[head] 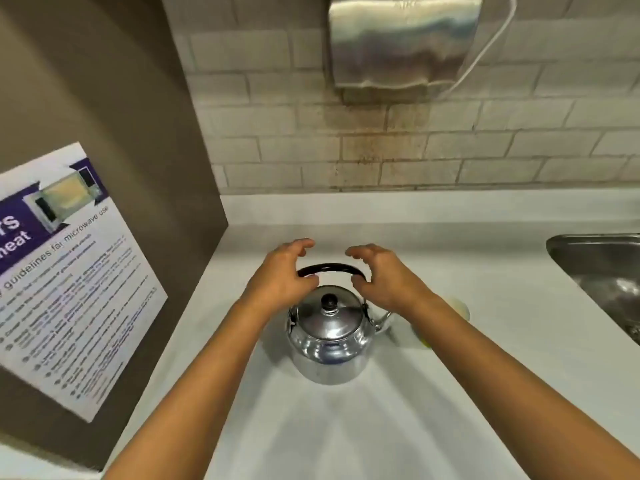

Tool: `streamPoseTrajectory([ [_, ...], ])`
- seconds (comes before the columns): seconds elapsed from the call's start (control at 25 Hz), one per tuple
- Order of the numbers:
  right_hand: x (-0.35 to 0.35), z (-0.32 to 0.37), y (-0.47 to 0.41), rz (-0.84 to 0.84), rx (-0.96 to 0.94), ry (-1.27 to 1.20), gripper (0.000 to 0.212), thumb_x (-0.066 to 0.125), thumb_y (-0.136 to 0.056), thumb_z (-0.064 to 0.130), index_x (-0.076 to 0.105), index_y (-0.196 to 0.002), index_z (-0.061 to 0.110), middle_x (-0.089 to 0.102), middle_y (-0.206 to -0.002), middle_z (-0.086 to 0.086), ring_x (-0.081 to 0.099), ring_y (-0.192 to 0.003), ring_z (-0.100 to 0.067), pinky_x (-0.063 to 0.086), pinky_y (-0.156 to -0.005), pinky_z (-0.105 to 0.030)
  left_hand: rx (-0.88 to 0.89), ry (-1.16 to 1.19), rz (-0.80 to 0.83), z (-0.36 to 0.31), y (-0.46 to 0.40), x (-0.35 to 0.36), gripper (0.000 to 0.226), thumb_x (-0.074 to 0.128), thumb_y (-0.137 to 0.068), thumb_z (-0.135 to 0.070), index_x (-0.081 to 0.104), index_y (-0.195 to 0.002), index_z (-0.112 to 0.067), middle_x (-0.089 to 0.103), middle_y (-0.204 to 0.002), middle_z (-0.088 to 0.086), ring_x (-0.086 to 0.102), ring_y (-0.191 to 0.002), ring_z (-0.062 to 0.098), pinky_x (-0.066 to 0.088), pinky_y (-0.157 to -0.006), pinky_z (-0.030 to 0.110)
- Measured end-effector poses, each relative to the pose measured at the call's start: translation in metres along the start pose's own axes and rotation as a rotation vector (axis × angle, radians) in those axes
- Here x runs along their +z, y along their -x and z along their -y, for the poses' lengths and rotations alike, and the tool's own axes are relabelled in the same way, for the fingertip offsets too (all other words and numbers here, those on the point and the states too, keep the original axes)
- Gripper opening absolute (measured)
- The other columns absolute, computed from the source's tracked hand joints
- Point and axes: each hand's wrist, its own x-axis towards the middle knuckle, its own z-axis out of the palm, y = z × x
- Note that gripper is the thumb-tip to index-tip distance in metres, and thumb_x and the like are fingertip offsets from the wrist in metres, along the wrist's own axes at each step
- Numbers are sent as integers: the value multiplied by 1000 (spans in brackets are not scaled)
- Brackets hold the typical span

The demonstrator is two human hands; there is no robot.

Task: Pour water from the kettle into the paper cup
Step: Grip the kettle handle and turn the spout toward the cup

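Both hands hover at the kettle's handle, neither closed on it

The left hand [284, 275] and right hand [381, 275] reach forward, fingers curled and spread, flanking the black handle [330, 269] without gripping it. The steel kettle [329, 337] stands upright on the white table [485, 393], lid on, contents hidden. The paper cup [446, 320] sits just right of the spout, mostly hidden behind the right forearm; a sink [602, 268] lies far right

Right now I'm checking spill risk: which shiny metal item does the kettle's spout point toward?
The sink at the right edge, sunk into the counter. The kettle spout aims right; the wall-mounted steel dispenser hangs behind it.
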Motion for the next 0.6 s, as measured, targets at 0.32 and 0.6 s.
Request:
streamPoseTrajectory([
  [0.32,26,-8,-14,-26,193,-166,12,54,-75,12,49,-69,21,52,-66,0,49,-58,-17,38,-48,-15,-116,51,96,12,-23,24,19,67,-75,-25,56,-59,-21,53,-58,-4,51,-55,14,40,-53,25],
  [0.6,35,4,-10,-58,265,-440,26,53,-71,3,43,-56,21,42,-52,2,39,-48,-11,30,-38,-9,-195,143,113,14,-28,29,31,70,-64,-20,50,-40,-19,42,-41,-7,41,-45,14,33,-49,24],
])
